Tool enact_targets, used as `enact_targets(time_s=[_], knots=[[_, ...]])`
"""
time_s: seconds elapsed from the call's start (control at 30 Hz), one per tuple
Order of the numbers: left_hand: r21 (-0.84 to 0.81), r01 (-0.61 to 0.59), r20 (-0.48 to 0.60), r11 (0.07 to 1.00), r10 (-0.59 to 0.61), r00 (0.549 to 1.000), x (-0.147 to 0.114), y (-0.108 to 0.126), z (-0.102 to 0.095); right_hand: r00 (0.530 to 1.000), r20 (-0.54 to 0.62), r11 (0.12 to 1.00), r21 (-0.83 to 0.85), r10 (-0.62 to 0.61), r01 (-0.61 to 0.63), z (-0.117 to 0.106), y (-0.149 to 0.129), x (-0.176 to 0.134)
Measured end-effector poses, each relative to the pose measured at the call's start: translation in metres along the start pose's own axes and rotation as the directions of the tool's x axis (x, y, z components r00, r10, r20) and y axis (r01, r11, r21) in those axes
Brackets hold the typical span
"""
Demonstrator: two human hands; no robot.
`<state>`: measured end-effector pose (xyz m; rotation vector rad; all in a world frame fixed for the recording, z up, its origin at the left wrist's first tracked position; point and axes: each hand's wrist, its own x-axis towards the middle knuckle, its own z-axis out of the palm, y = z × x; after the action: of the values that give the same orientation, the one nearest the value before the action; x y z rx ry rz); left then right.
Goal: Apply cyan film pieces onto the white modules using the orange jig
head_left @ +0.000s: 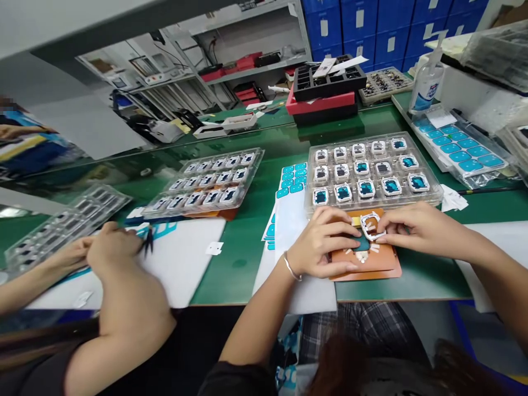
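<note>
My right hand pinches a white, rounded-square frame at its right side. The frame is tilted above an orange mat at the table's front edge. My left hand lies over the mat's left part with its fingers stretched out. Its fingertips touch a dark teal pad just below the frame; whether they grip it I cannot tell. Small pale pieces sit on the mat below the pad. Right behind my hands stands a clear tray of similar frames, several with teal film inside.
Sheets of teal stickers and white paper lie left of my hands. At left, a co-worker's hands work beside another filled tray. A pump bottle and bagged teal stickers are at back right.
</note>
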<state>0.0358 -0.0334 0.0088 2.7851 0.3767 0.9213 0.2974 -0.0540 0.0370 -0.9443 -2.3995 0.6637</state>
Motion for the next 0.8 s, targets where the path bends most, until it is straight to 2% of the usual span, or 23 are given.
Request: enact_targets(time_s=[0.1,0.2,0.33,0.6,0.8], knots=[[-0.010,-0.002,-0.013,1.000,0.002,1.000,0.000,0.001,-0.001,0.996,-0.052,0.997,-0.051,-0.068,0.066,-0.002,0.003,-0.001],[-0.010,0.007,0.002,1.000,-0.007,1.000,0.000,0.002,-0.002,0.990,-0.117,0.994,-0.081,-0.078,0.069,-0.005,0.007,-0.003],[-0.069,0.033,0.032,0.997,-0.031,0.999,0.000,0.002,-0.003,0.989,-0.088,0.990,-0.097,-0.116,0.107,-0.006,0.015,-0.004],[-0.117,-0.021,0.014,0.993,0.022,1.000,0.000,0.001,-0.002,0.991,-0.017,0.984,-0.119,-0.135,0.132,-0.008,0.018,-0.004],[-0.065,-0.013,0.017,0.998,0.014,1.000,0.000,0.003,0.001,0.985,-0.047,0.969,-0.193,-0.168,0.156,-0.007,0.017,-0.002]])
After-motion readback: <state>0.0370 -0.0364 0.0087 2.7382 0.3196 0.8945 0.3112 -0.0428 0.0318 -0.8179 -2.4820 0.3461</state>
